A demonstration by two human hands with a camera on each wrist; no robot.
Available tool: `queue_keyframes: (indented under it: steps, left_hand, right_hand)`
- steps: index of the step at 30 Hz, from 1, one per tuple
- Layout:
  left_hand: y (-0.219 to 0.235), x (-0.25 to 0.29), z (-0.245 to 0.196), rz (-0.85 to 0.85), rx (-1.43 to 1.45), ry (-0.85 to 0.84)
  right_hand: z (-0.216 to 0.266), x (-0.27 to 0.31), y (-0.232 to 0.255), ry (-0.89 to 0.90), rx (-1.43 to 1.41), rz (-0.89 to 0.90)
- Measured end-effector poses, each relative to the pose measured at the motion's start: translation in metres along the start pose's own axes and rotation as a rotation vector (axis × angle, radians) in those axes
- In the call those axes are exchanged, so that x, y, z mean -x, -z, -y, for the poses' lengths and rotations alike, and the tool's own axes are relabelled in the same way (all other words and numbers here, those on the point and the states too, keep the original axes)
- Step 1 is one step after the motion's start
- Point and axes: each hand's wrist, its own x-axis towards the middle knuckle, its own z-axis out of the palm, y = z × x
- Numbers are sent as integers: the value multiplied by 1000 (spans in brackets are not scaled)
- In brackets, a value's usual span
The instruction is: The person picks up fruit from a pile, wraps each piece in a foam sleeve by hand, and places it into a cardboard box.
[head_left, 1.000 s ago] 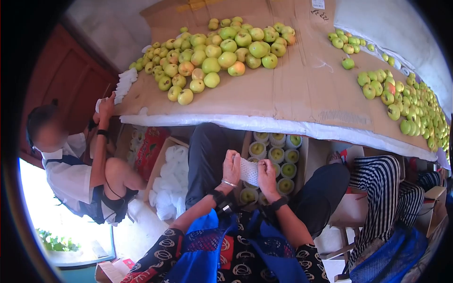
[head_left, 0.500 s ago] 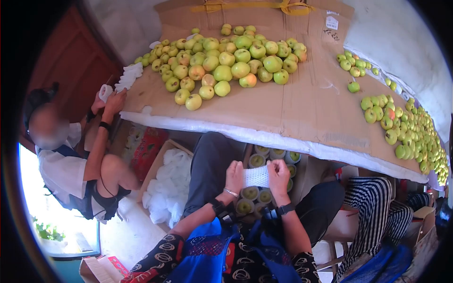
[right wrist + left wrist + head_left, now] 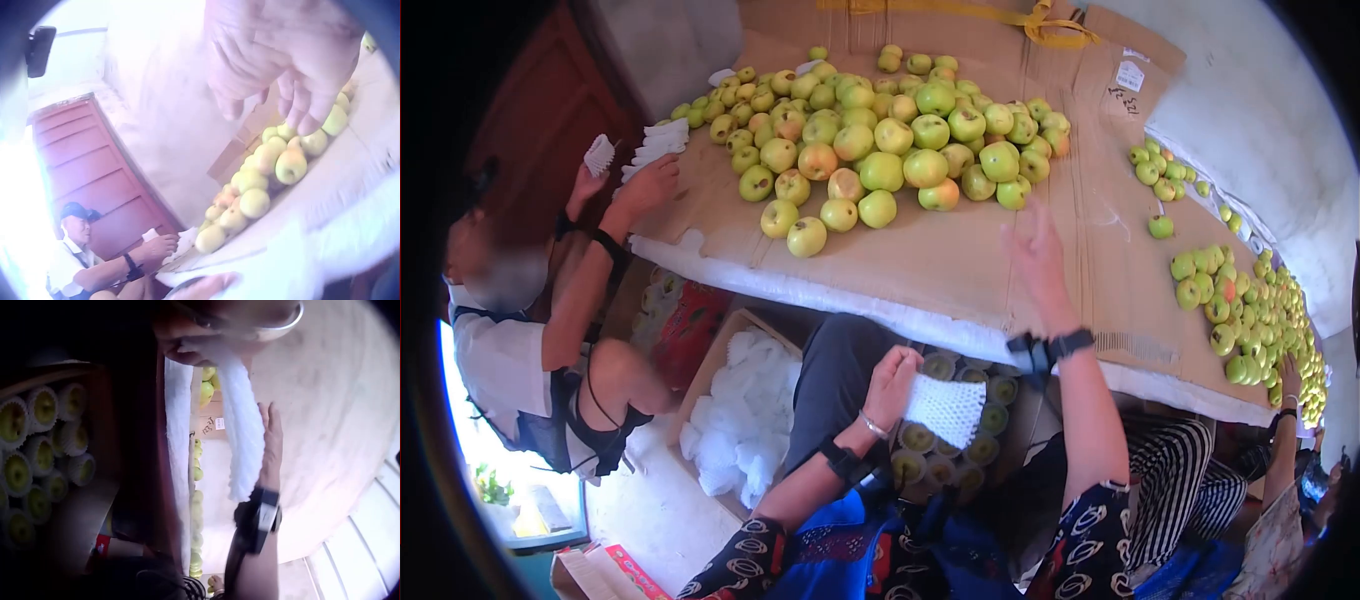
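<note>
My left hand (image 3: 888, 388) pinches one end of a white foam net sleeve (image 3: 945, 408), which sticks out to the right over my lap. In the left wrist view the same sleeve hangs as a long white strip below the fingers. My right hand (image 3: 1037, 255) is raised over the cardboard-topped table, just in front of the right end of a pile of green apples (image 3: 890, 170). The right wrist view shows its fingers (image 3: 300, 103) loosely bent and pointing down above the apples, with nothing held.
Below the table edge are apples in foam nets (image 3: 917, 437), packed in a box. A carton of loose white foam nets (image 3: 745, 420) stands left of my knee. At left a person (image 3: 520, 330) handles nets at the table. More apples (image 3: 1240, 300) lie at right.
Both hands held the foam net sleeve between them. The right hand has let go and moved up and forward over the table; the left keeps the sleeve.
</note>
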Motion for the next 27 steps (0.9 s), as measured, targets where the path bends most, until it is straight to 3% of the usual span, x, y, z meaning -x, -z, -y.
queue_keyframes:
  steps: [3, 6, 8, 15, 21, 23, 27]
  left_hand:
    - [2, -1, 10, 62, 80, 83]
    - [4, -2, 12, 98, 41, 55]
    - [4, -2, 13, 94, -1, 55]
    - [4, -1, 13, 101, -8, 126]
    - [2, 1, 13, 80, 12, 120]
    - [1, -2, 13, 84, -30, 84]
    - [3, -1, 26, 104, -3, 49]
  right_hand:
    - [-10, -68, -10, -62, 22, -15]
    - [-30, -108, -25, -127, 95, 45]
    - [-29, -122, -32, -300, 139, 173]
    - [-28, -117, -46, -312, 122, 91]
    - [-24, -107, -30, -293, 152, 257]
    - [-13, -91, -27, -166, 223, 288]
    - [-6, -62, -21, -127, 149, 242]
